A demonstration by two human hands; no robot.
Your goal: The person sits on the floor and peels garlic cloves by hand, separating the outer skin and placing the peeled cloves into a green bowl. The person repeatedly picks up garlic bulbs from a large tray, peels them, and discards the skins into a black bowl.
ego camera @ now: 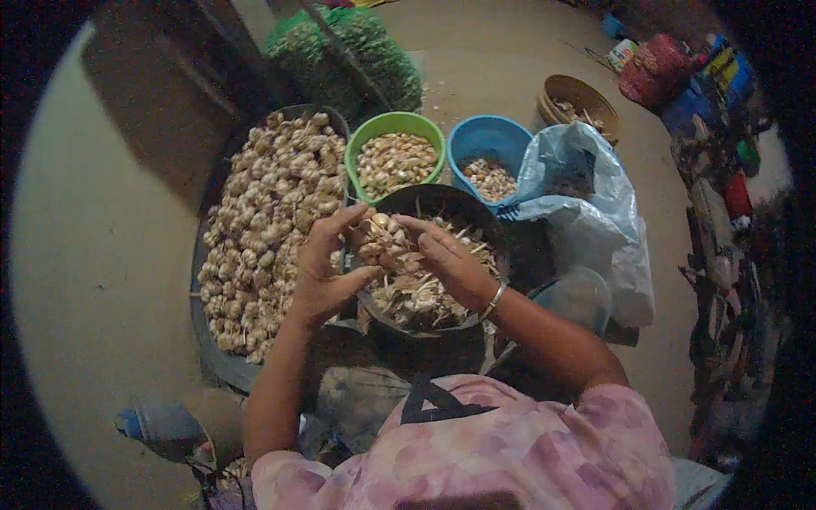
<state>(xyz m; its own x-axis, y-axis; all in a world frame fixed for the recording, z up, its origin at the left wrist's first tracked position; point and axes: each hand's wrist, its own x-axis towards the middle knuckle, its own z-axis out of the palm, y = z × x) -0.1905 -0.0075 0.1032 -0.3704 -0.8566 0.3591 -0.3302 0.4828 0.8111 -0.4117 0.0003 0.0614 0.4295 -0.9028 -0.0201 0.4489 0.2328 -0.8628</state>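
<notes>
My left hand (328, 258) and my right hand (449, 258) hold garlic (386, 242), a cluster of pale cloves and bulbs, between them. The left fingers and thumb curve around its left side. On the other side, the right fingers lie against it, and a bangle circles that wrist. Beneath both hands is a dark round basin (488, 213) with dry garlic stems, skins and bits (424, 306). To the left, a large dark tub (207, 344) is heaped with whole garlic bulbs (268, 236). The palms and some fingertips are hidden.
Beyond the basin stand a green bucket (354, 137) and a blue bucket (494, 131), both with garlic cloves. A plastic sack (590, 197) and a woven basket (548, 95) are at right. A green mesh sack (344, 57) stands behind. Clutter (720, 268) lines the right edge.
</notes>
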